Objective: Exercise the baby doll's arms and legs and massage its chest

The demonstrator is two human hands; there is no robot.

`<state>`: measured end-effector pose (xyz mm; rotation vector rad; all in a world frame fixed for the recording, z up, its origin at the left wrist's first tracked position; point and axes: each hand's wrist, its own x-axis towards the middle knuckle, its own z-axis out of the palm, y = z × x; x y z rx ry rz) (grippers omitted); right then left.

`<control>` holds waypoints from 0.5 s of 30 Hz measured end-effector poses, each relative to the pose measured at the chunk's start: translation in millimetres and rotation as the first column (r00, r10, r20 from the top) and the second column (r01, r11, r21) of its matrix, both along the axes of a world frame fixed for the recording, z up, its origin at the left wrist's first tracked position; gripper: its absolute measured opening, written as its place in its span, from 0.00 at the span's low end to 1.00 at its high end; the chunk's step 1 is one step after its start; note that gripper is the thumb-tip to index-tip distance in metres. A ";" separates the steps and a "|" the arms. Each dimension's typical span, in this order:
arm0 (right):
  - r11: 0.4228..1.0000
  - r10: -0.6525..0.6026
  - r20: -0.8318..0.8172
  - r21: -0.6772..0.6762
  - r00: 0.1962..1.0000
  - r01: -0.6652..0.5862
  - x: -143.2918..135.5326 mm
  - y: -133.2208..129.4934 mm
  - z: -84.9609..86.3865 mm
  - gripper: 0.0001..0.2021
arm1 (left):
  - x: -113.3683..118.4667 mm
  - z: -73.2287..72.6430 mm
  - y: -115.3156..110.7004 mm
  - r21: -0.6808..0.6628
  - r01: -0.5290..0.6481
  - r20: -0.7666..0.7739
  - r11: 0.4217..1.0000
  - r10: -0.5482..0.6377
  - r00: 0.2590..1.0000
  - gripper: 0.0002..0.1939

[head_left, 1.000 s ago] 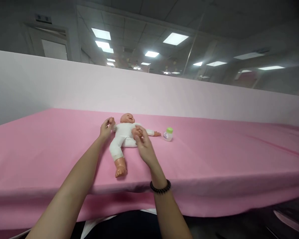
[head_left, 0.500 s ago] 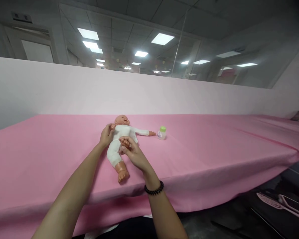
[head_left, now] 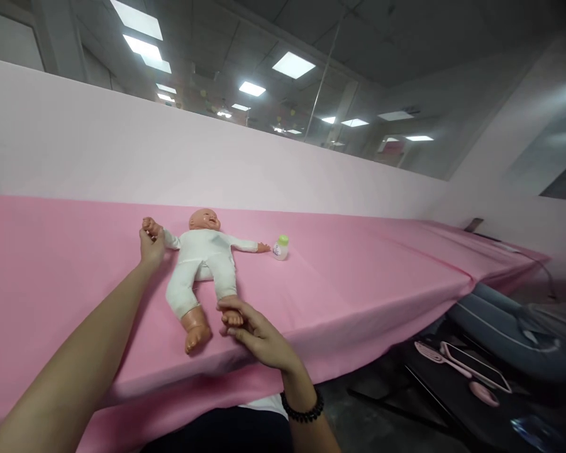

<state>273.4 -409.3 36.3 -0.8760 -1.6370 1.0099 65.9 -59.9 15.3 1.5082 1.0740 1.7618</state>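
Note:
A baby doll (head_left: pixel 202 246) with a white cloth body lies on its back on the pink-covered table (head_left: pixel 339 283), head toward the wall. My left hand (head_left: pixel 151 245) is closed round the doll's hand on the left side, holding that arm stretched outward. The doll's foot on the right is in the grip of my right hand (head_left: pixel 259 333), that leg lying straight toward me. Its other leg and other arm rest on the cloth. Close to the doll's free hand stands a small jar (head_left: pixel 280 248) with a green lid.
Behind the table runs a white low wall (head_left: pixel 217 163) with glass above it. Down at the right, a black surface (head_left: pixel 434 384) holds a pink hairbrush (head_left: pixel 434 353), a pink-framed flat item (head_left: pixel 476 367) and a small pink oval thing (head_left: pixel 483 394). A grey-blue padded item (head_left: pixel 504 321) sits nearby.
My left hand has drawn the doll's arm out to the left. My right hand has brought the bent leg down and straightened it toward me. The camera view has turned right and tilted.

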 end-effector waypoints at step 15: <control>0.980 -0.135 -0.188 0.121 0.973 0.159 -67.1 95.9 31.1 0.15 | 13.3 27.7 -65.0 0.360 0.465 -0.730 0.809 -0.066 0.680 0.28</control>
